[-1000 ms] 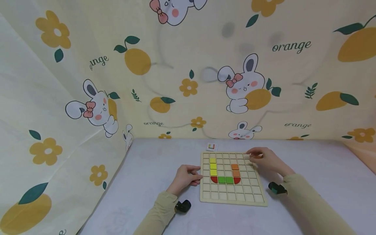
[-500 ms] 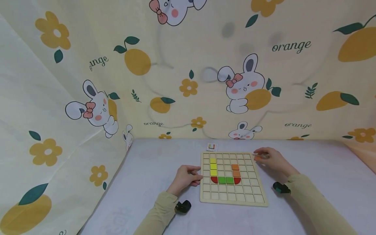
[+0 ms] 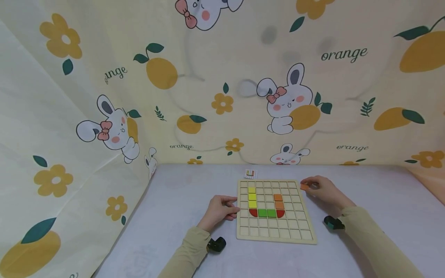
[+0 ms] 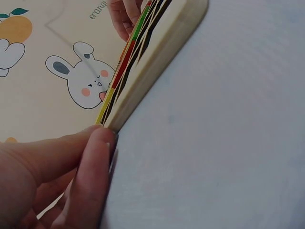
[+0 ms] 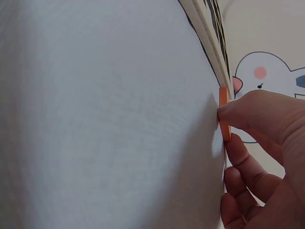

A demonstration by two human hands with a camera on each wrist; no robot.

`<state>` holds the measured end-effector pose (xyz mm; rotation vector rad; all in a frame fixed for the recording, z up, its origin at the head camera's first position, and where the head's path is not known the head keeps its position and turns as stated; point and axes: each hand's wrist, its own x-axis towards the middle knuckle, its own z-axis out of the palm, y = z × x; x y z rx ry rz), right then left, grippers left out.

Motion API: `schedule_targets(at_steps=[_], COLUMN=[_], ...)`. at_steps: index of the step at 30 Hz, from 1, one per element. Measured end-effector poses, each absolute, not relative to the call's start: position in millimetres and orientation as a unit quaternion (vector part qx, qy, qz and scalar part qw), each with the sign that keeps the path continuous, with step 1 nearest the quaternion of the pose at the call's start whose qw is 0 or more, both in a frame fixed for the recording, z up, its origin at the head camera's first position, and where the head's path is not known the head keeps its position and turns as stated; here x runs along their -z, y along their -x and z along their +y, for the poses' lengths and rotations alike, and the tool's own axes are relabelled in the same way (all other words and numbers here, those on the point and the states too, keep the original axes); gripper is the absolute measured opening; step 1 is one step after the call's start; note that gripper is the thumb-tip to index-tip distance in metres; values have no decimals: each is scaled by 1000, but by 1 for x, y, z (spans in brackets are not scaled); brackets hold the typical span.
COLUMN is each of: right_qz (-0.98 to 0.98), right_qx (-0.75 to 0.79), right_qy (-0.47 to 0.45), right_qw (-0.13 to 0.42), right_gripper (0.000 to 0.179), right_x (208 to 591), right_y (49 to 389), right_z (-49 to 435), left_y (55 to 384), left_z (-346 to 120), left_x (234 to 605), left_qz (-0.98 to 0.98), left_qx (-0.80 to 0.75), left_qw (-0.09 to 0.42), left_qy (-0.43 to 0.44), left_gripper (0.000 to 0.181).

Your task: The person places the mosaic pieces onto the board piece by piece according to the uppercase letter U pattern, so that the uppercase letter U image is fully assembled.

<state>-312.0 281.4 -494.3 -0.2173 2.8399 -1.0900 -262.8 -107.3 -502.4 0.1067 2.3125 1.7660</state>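
Note:
A square wooden grid board (image 3: pixel 260 233) lies flat on the table. Set in its cells are yellow tiles (image 3: pixel 252 197) in a column, two green tiles (image 3: pixel 267 213), red rounded-corner tiles (image 3: pixel 253 212) at either end of the green ones, and two orange tiles (image 3: pixel 279 201) above the right red one. My left hand (image 3: pixel 219 210) holds the board's left edge, thumb and finger meeting at the rim in the left wrist view. Just off the board's upper right edge, my right hand (image 3: pixel 323 190) pinches a loose orange square tile (image 5: pixel 224 114) between thumb and finger, close over the table.
Behind the board lies a small pattern card (image 3: pixel 250 174) showing a similar coloured U shape. A whitish cloth (image 3: pixel 167 216) covers the table. A curtain (image 3: pixel 208 69) printed with rabbits and oranges hangs at the back and left.
My right hand has moved rightward off the board's upper right corner, and the orange tile in its fingers has come into clear view. The left hand and the board stay put.

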Motion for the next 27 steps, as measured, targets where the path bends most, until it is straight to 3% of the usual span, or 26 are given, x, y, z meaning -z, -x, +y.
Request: schedule_targets(at_steps=[13,27], right_qz=[931,924], right_qx=[352,349], right_qy=[87,158], right_qw=[36,18], right_gripper=[34,30], right_x=[487,466], right_y=[308,302], right_z=[281,248], left_y=[262,264], left_z=[-109,-109], left_x=[501,503], left_qz=[786,789], left_qx=[-607,-602], left_qw=[115,113], left_qy=[-40,-44], left_gripper=[42,44])
